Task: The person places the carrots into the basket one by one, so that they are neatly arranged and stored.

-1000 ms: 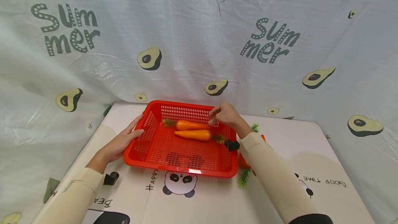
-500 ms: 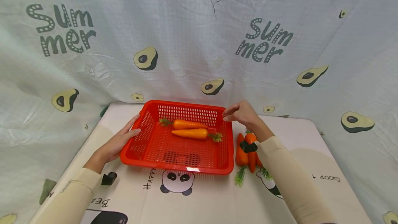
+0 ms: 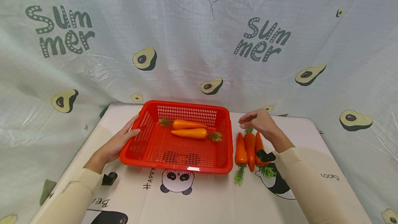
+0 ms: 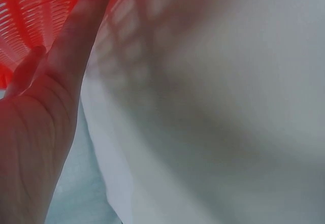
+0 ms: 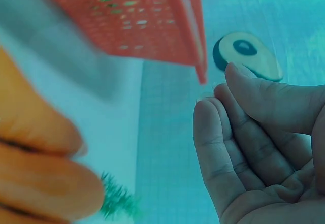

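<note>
My left hand [image 3: 116,144] rests against the left side of a red plastic basket [image 3: 177,168], its fingers fairly straight along the wall and the thumb at the rim. Inside the basket lie an orange carrot [image 3: 186,124] and a second carrot [image 3: 191,133], their green tops pointing opposite ways. My right hand [image 3: 261,123] hovers right of the basket, above the far ends of three more carrots [image 3: 240,149]. Its fingers are loosely bent with nothing between them; in the right wrist view, the thumb stands apart from the fingertips.
A pale tabletop [image 3: 211,199] with printed pandas and lettering lies under everything. Behind it hangs a light curtain [image 3: 186,72] printed with avocados. The three carrots lie side by side close to the basket's right wall.
My right hand has moved from above the basket's inside, out over its right rim, to above the carrots on the table. The left hand keeps its place on the basket.
</note>
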Tool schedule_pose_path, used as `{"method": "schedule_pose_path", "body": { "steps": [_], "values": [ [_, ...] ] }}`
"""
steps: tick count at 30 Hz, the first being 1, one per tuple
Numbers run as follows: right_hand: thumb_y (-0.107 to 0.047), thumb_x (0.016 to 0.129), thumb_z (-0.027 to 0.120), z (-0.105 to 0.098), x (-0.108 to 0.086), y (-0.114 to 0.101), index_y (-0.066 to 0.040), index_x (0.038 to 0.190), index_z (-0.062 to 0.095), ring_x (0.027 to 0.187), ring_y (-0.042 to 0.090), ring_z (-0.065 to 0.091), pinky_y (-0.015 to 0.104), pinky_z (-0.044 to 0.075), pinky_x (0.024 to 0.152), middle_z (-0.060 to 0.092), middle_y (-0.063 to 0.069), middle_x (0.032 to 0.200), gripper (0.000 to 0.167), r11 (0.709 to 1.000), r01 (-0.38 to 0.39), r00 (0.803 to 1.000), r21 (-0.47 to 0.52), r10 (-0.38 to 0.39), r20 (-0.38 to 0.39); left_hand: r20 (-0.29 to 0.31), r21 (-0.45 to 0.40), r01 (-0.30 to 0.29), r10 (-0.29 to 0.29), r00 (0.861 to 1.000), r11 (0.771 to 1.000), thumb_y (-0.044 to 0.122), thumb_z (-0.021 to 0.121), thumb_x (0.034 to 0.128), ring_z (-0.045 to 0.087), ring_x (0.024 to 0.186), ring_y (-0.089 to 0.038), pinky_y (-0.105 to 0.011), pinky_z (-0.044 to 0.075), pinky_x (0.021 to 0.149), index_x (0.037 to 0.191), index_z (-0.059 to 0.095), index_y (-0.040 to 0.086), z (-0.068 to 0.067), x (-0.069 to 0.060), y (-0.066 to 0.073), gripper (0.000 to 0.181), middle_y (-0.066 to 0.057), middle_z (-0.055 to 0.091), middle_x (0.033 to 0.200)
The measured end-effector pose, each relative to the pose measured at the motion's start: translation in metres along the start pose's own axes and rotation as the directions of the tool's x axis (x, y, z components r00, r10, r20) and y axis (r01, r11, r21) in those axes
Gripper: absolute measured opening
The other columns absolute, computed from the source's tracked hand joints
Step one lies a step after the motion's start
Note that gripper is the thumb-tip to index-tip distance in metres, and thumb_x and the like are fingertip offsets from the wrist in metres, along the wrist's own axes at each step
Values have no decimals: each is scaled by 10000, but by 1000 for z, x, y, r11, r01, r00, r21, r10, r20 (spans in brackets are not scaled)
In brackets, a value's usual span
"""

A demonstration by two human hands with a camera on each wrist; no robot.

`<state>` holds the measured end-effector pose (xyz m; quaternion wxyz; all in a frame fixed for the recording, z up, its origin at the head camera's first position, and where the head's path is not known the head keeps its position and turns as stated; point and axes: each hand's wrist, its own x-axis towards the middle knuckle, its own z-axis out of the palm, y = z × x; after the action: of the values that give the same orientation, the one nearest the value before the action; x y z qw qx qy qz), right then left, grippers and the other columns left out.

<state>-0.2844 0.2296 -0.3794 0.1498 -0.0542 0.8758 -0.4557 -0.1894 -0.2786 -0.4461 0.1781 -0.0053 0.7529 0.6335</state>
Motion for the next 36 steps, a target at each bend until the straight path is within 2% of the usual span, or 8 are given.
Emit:
{"method": "schedule_pose_path", "body": {
  "steps": [4,12,19,22,28,36],
  "values": [
    [-129,915,778,-8,-8,14,31,1197,751,978,223,748,582,482,1116,793,151,1133,326,1000,-9,1000,-13,9,-21,5,4,-6,6,1000,1000,400,443,1114,521,1243,-325,-371,618,924,1665,-49,422,0,1,1,739,-226,201,1683],
    [-155,917,777,-14,-24,42,32,1232,736,1049,228,738,576,502,1105,798,120,1130,369,998,-60,997,-19,59,-50,6,0,5,-5,1000,1000,416,455,1109,530,1232,-308,-360,619,914,1663,-55,428,1,1,1,753,-228,207,1681],
    [-161,923,767,-16,-36,62,51,1221,734,1018,214,749,514,558,1049,794,144,1131,367,996,-85,994,-24,83,-64,9,-3,1,-1,1000,1000,404,447,1113,531,1242,-327,-373,620,918,1664,-55,425,1,1,0,745,-233,195,1687],
    [-162,920,772,-16,-41,68,57,1226,727,1024,222,744,524,548,1057,792,145,1135,379,994,-110,991,-28,108,-73,9,-1,0,0,1000,1000,399,446,1114,524,1258,-343,-383,620,927,1663,-56,428,2,1,1,744,-232,191,1691],
    [-174,891,802,-14,-52,83,78,1208,719,1098,321,683,577,514,1044,772,194,1150,413,987,-148,984,-59,141,-106,6,8,-1,1,1000,1000,390,441,1116,518,1277,-356,-395,621,933,1663,-58,426,2,1,0,741,-228,195,1695],
    [-248,878,832,-7,-67,98,105,1307,634,1121,368,638,542,544,1030,669,292,1292,590,974,-220,971,-61,213,-106,18,-11,-11,11,1000,1000,389,434,1119,547,1218,-306,-361,617,916,1662,-64,428,0,1,-1,738,-231,194,1689]
  ]
}}
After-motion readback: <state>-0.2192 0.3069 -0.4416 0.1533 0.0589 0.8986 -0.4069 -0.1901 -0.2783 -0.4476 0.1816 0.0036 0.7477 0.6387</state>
